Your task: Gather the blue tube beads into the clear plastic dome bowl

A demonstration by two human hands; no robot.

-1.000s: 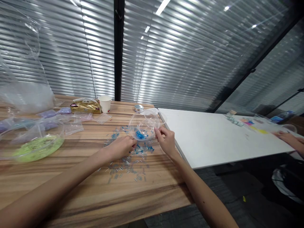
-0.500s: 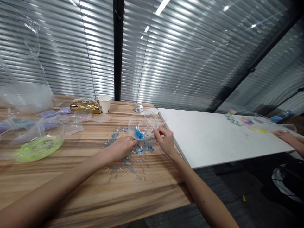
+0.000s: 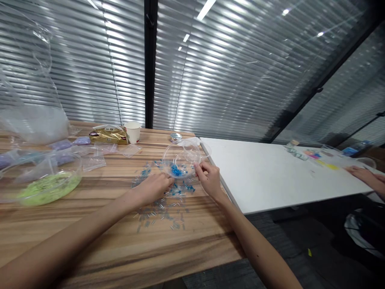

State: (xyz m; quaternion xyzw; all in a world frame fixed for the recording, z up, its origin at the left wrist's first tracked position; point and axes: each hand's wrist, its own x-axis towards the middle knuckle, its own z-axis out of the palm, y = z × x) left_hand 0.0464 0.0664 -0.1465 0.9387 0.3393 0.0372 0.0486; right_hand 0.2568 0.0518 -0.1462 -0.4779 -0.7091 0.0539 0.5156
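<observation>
A clear round plastic bowl (image 3: 195,149) rests on the wooden table with small bright blue pieces (image 3: 177,170) gathered in its near part. My right hand (image 3: 209,179) is closed at the bowl's right side, thumb and forefinger pinched on its rim. At the near left edge of the bowl, my left hand (image 3: 156,186) is closed, fingers curled down among the scattered pieces; what its fingertips hold is hidden. Many small clear and blue tube-like pieces (image 3: 162,208) lie loose around and below this hand.
At left are a clear basin (image 3: 78,160) with bright green contents, small plastic bags (image 3: 94,161) and a cloudy bag-covered tub (image 3: 36,124). Behind stand a gold packet (image 3: 108,135), a paper cup (image 3: 132,131) and a round tin (image 3: 175,137). Another person's hands (image 3: 361,174) rest on the adjoining white table (image 3: 255,172).
</observation>
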